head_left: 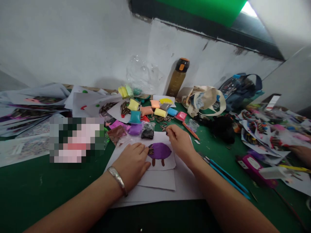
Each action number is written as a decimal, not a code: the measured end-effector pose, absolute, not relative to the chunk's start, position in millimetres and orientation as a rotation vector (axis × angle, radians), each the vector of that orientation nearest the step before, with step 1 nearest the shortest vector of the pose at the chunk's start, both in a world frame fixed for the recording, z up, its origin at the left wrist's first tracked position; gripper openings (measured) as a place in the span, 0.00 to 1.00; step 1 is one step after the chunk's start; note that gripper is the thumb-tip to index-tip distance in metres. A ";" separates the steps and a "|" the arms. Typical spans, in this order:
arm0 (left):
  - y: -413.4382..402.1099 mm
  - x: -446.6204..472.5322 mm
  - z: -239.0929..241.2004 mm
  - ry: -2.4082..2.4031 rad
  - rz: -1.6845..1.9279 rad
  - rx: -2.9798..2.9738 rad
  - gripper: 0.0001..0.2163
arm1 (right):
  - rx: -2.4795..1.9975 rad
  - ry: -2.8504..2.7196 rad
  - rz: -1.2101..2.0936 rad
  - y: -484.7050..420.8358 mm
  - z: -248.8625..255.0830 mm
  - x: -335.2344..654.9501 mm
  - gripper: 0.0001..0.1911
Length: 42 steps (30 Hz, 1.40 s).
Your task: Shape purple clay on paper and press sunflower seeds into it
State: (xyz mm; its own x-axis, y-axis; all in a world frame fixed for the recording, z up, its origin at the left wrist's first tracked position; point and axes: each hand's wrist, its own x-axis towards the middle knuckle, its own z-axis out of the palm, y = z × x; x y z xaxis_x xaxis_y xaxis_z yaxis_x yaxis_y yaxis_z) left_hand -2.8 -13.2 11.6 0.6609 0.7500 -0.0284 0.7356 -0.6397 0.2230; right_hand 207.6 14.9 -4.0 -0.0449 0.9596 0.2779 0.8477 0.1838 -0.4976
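Note:
A purple oval clay shape point(163, 151) with two brown clay legs lies on a white paper point(167, 165). Striped sunflower seeds point(151, 149) are set at its left end. My left hand point(132, 163) rests flat on the paper, fingers stretched out beside those seeds. Just above the paper's upper right part, my right hand point(180, 142) is closed in a pinch. A small dark bit shows at its fingertips, too small to name. Behind the paper sit a bag of black clay point(147, 130) and a bag of purple clay point(135, 129), with loose sunflower seeds point(161, 120) scattered close by.
Bagged clay in several colours, such as a teal packet point(135, 116), stands behind the work. A bottle point(178, 77) leans against the wall. Blue tools point(225, 176) lie right of my forearm, near a magenta device point(255, 170). Another person's hand point(301, 154) is at far right.

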 end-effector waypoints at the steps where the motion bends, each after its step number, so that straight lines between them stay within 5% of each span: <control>1: -13.1 -2.7 11.5 1.203 0.099 2.660 0.17 | -1.648 -1.876 0.432 10.8 -3.6 204.8 0.12; 6: -12.8 -2.4 10.5 1.208 0.075 2.659 0.15 | -1.562 -1.817 0.818 -0.1 -6.6 192.0 0.10; 15: -13.4 -1.9 10.9 1.215 0.089 2.654 0.15 | -1.550 -2.037 0.384 2.6 -5.7 185.5 0.10; 42: -13.6 1.0 11.5 1.251 0.072 2.626 0.12 | -1.768 -2.135 0.084 -6.0 -13.7 166.5 0.10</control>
